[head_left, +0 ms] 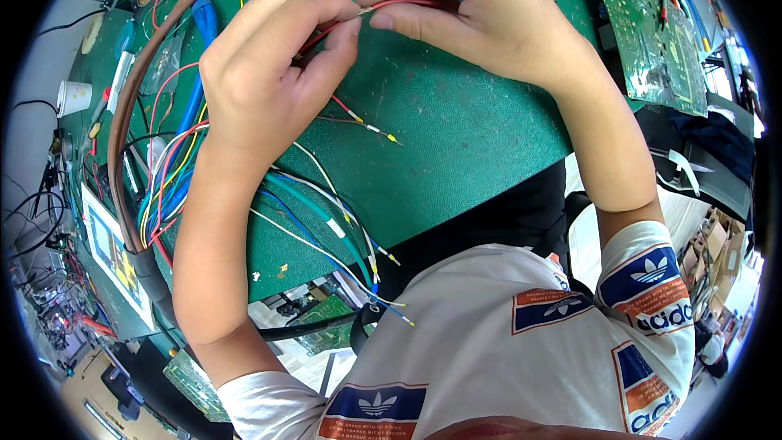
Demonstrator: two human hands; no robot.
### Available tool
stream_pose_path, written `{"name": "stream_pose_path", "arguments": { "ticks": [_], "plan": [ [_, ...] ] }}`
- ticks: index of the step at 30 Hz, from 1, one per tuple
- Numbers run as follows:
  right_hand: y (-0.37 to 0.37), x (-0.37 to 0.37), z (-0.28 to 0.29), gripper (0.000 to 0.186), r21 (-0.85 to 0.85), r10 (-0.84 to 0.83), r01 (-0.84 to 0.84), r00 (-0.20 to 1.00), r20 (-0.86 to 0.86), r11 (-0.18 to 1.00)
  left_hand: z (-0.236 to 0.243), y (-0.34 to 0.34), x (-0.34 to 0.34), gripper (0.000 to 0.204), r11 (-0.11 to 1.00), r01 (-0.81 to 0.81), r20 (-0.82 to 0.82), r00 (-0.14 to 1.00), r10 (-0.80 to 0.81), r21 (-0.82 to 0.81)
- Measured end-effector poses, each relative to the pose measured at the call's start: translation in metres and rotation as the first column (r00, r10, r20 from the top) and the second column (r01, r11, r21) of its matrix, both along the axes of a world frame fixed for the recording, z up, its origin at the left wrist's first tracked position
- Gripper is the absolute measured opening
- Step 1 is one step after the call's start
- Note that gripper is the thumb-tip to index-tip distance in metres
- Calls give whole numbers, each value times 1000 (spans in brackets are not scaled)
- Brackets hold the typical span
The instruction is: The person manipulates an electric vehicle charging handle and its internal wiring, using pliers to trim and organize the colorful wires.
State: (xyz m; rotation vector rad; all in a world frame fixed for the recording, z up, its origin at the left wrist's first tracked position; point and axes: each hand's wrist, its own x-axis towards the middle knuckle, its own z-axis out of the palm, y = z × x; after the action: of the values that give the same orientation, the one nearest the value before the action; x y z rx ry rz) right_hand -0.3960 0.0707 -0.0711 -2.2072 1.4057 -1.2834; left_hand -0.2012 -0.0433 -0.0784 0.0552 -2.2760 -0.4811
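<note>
My left hand (pixel 273 61) pinches a red wire near the top of the view, thumb and forefinger closed near its bare, twisted-looking end. From the other side my right hand (pixel 481 16) grips another stretch of red wire (pixel 411 2), its fingertips nearly meeting the left ones at the joint. Under my left hand and forearm runs a bundle of coloured wires (pixel 175 171), in blue, yellow, red and white. Several loose ends with yellow tips lie on the green mat, among them a red wire end (pixel 350 110) and a green cable (pixel 338 232) with a white sleeve.
The green mat (pixel 472 147) covers the table up to its front edge near my body. A thick brown cable (pixel 122 130) curves along the left. Beyond it stand a white cup (pixel 75 98) and tools. A large green circuit board (pixel 652 33) is at the right.
</note>
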Motion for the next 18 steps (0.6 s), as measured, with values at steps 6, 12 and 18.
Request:
{"name": "stream_pose_path", "arguments": {
  "ticks": [6, 12, 18],
  "plan": [
    [1, 4, 0, 13, 37, -23, 22, 1000, 20, 999, 2, 3, 1, 17, 999, -26, 37, 999, 25, 28],
    [-1, 2, -1, 13, -51, 6, -4, 999, 39, 999, 1, 4, 3, 15, 906, -61, 124, 992, 9, 419],
    [0, 6, 3, 13, -37, 5, -4, 999, 35, 999, 12, -5, 11, 18, 577, -48, 230, 941, -247, 815]
  ]
}}
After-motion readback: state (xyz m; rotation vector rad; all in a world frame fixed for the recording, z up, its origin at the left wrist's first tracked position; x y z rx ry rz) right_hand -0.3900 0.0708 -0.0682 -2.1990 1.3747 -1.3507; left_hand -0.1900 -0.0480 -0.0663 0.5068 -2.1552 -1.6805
